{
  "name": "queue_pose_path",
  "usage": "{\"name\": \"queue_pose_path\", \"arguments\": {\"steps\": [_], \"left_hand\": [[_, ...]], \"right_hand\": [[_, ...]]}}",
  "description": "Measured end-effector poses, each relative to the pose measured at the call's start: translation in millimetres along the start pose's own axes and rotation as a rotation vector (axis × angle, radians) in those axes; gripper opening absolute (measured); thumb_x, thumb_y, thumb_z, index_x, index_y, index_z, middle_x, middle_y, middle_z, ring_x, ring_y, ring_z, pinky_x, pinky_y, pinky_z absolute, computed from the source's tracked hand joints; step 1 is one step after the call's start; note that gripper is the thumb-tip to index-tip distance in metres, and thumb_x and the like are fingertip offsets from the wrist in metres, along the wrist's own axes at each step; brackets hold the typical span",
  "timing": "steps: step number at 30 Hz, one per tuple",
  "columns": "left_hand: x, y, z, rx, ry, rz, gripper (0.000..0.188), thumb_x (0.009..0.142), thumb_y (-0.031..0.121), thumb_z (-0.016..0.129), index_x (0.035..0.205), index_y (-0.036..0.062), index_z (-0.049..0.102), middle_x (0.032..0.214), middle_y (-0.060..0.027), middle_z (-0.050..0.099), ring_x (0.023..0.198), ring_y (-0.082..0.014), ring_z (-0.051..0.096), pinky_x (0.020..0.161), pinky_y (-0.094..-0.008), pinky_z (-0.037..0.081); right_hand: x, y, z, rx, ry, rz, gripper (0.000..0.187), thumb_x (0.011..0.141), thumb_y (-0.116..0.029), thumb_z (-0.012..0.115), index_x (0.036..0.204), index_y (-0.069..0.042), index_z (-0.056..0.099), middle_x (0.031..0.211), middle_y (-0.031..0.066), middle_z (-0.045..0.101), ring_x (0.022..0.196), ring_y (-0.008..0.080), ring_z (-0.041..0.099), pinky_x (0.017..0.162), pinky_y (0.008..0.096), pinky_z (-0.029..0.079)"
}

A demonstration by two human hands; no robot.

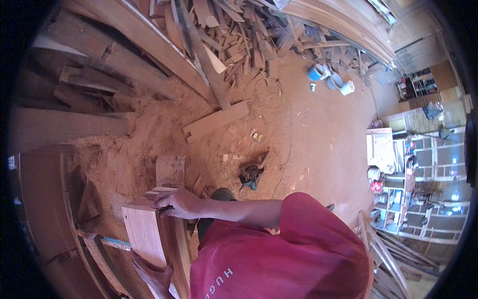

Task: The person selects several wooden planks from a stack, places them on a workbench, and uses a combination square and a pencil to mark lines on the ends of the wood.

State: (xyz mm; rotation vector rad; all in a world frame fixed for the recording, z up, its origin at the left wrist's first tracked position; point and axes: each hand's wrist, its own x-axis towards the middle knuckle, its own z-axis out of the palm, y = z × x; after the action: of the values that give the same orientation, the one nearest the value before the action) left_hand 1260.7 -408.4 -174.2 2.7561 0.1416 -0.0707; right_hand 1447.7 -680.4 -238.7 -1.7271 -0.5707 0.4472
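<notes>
At far left I have a brown panel (pixel 42 199), then a wooden frame (pixel 102 264) with a blue-and-white strip (pixel 115 243) running from it towards the board (pixel 142 231). The board sits at lower left, its pale face towards me and its dark side along the right. My left hand (pixel 153 274) lies low against it, fingers spread on the pale face; I cannot tell how firmly it grips. My right hand (pixel 183 204) is at the board's top end, fingers curled around a small dark thing (pixel 167 208) that I cannot make out. Just above the board, a short block (pixel 170 172) rests in the sawdust (pixel 119 164).

Further right, a plank (pixel 216 122) lies on the floor below heaped offcuts (pixel 239 47). Near a yellowish tin (pixel 257 137) I see a dark object (pixel 251 174), too unclear to name. Past the red shirt (pixel 289 249), blue, grey and white buckets (pixel 334 82) stand together, and shelves (pixel 393 199) line the right side.
</notes>
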Motion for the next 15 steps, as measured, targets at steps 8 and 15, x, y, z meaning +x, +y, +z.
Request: {"name": "queue_pose_path", "arguments": {"steps": [8,15], "left_hand": [[8,9,-5,-0.145,-0.074,-0.164,0.128,0.058,0.045,0.090,0.156,-0.0045,0.025,0.156,-0.0270,0.033,0.144,-0.0446,0.036,0.118,-0.0501,0.034],[8,26,-23,-0.104,-0.087,-0.241,0.127,0.054,0.061,0.090,0.150,-0.0022,0.035,0.139,-0.0272,0.050,0.129,-0.0445,0.048,0.109,-0.0521,0.039]], "right_hand": [[7,3,8,-0.072,0.068,-0.130,0.028,0.085,-0.006,0.069,0.112,-0.006,0.074,0.128,0.0203,0.066,0.126,0.0332,0.060,0.108,0.0450,0.046],[-2,0,0,-0.072,0.083,0.031,0.030,0.084,-0.006,0.078,0.113,-0.002,0.074,0.108,0.0130,0.074,0.105,0.0202,0.069,0.091,0.0303,0.052]]}}
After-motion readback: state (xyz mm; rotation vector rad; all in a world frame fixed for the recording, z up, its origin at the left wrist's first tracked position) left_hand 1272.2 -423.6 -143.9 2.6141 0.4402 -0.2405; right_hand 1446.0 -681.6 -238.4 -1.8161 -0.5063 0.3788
